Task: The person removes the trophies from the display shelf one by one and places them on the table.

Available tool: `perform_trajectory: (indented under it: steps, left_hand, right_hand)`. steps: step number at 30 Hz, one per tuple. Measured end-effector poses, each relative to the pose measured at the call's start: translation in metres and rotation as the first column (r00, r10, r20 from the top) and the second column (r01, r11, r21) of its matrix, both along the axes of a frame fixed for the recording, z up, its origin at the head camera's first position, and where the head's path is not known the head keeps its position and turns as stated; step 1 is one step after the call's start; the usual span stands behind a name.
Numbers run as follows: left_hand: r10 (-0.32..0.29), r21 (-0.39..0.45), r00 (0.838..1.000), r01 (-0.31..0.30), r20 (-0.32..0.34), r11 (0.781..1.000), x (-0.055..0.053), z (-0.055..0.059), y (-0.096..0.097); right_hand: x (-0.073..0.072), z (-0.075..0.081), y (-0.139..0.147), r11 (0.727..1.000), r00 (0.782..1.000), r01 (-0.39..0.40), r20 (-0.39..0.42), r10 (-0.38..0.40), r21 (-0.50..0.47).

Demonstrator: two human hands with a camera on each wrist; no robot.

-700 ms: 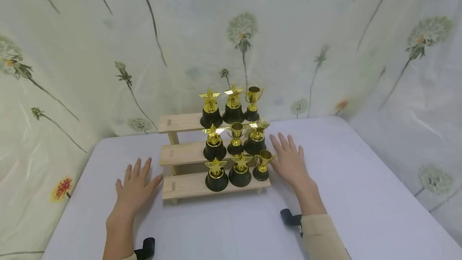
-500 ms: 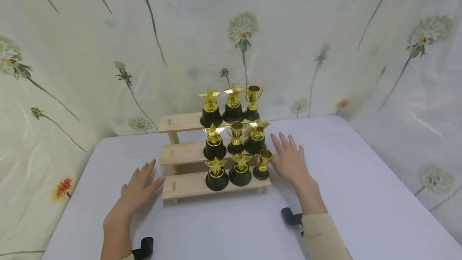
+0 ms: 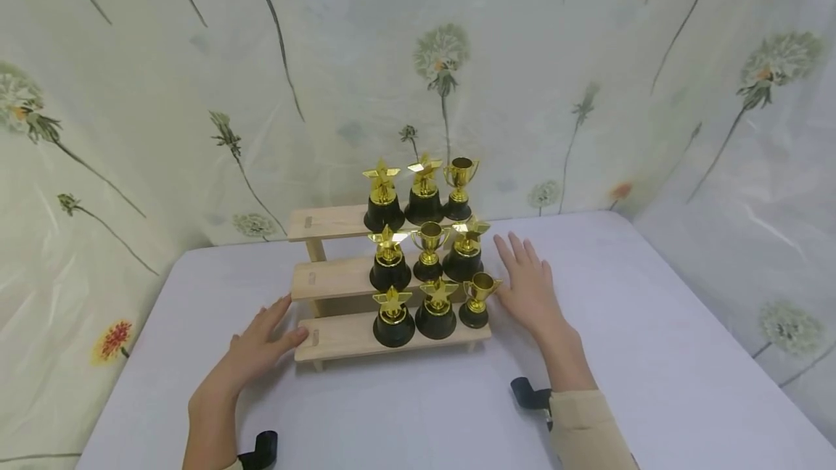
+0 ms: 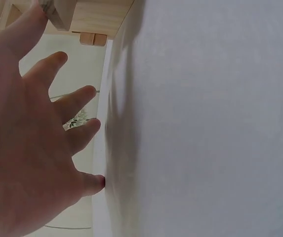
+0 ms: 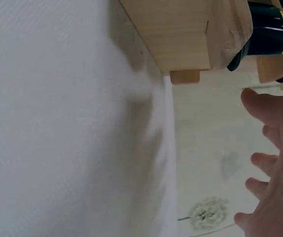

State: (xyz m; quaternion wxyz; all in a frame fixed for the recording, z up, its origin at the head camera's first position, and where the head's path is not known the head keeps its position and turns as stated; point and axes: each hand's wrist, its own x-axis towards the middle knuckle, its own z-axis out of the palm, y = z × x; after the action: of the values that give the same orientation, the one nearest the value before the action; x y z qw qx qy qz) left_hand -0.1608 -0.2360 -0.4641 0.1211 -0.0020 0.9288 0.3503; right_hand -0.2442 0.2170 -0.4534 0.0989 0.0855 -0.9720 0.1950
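A three-tier wooden stand [image 3: 342, 336] carries upright gold trophies on black bases, both stars and cups, grouped toward its right side. My left hand [image 3: 251, 354] is at the stand's left end, fingers extended. In the left wrist view its thumb [image 4: 25, 29] meets the edge of a wooden board [image 4: 60, 12], while the other fingers are spread. On the opposite side, my right hand [image 3: 530, 292] has straight fingers beside the stand, near a small cup trophy [image 3: 480, 292] on the lowest tier. The right wrist view shows that thumb [image 5: 260, 106] just short of the wood.
A white cloth covers the table [image 3: 405, 412]. Behind and at both sides hangs a curtain [image 3: 522, 56] printed with dandelions. Dark wrist-camera mounts sit on the left wrist [image 3: 263, 450] and right wrist [image 3: 530, 394].
My left hand has moved right and turned inward, bringing its thumb to the stand's left end. The right hand has hardly shifted, and the trophies stand as before.
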Motion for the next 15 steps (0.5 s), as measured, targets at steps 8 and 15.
perform_trajectory:
  steps: [8,15]
  left_hand:
    - [-0.02,0.011,0.999,0.02,0.04,1.0,-0.001,0.003,0.009]
    - [-0.054,0.019,0.998,0.053,0.027,0.998,-0.002,0.0,0.011]
  right_hand:
    - [0.006,0.018,0.0,0.955,0.996,-0.06,-0.074,0.04,-0.289]
    - [0.013,0.03,0.0,0.895,0.981,-0.121,-0.189,0.042,-0.428]
